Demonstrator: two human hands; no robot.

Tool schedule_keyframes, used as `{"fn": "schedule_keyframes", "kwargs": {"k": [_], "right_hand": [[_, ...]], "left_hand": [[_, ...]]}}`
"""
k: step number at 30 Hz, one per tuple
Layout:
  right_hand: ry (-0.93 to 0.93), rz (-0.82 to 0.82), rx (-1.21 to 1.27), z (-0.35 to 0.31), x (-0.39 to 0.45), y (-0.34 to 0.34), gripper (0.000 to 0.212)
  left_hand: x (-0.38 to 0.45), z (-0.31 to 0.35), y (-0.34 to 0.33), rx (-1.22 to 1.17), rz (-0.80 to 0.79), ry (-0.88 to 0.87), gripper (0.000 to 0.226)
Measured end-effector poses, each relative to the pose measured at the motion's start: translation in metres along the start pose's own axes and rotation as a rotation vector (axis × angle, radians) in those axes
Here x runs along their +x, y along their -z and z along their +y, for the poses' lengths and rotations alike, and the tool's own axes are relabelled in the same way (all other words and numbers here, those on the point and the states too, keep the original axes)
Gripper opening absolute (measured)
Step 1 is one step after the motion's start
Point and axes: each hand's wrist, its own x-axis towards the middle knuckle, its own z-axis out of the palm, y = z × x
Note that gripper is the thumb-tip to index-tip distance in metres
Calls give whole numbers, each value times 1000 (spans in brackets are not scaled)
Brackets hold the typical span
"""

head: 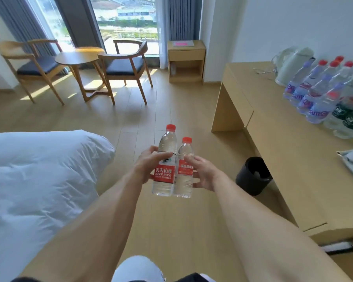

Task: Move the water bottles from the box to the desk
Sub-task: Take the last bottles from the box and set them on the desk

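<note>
Left hand: my left hand [145, 167] grips the taller clear plastic water bottle with a red cap and red label [165, 163], fingers curled round its middle.
Right hand: my right hand [204, 174] holds the shorter clear plastic water bottle with a red cap and red label [184, 169], fingers wrapped round its label from the right.
Bottles in hand: both upright, side by side and touching, held out in front of me above the light wooden floor [171, 220], between the bed and the desk.
Desk: the long pale wooden desk [283, 159] runs along my right.
On the desk: a cluster of clear water bottles with red caps and purple labels [314, 92] stands at the far end, with some green-labelled bottles [351, 117] just beside them and a white electric kettle [289, 66] behind.
Bed: white duvet-covered bed [39, 176] on my left.
Under the desk: a black round waste bin [253, 176] on the floor.
Far end: two wooden armchairs with dark cushions [128, 64] around a small round wooden table [77, 58] by the window.
</note>
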Motion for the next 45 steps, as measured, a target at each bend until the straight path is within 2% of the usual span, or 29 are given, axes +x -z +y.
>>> {"fn": "schedule_keyframes", "kwargs": {"k": [7,11,15,19,30,36,38,45], "right_hand": [[15,124,40,-46,65,47,39],[32,259,70,-82,104,80,45],[35,424,155,-115,130,109,49],[67,598,270,-138,142,137,38],[150,996,501,-151,93,227,31],[186,1089,549,-149,83,294,27],[206,1106,549,-153,86,317,33],[305,1151,545,-168,86,385,38]], "left_hand": [[117,38,-30,56,-125,-1,50],[191,74,-58,77,-264,-3,44],[251,120,-87,163,-426,-10,47],[299,164,-126,278,-591,-39,50],[328,213,-298,457,-969,-80,45],[330,227,-380,509,-1031,-163,38],[335,237,-402,517,-1035,-204,37],[355,268,-470,558,-1081,-348,66]]}}
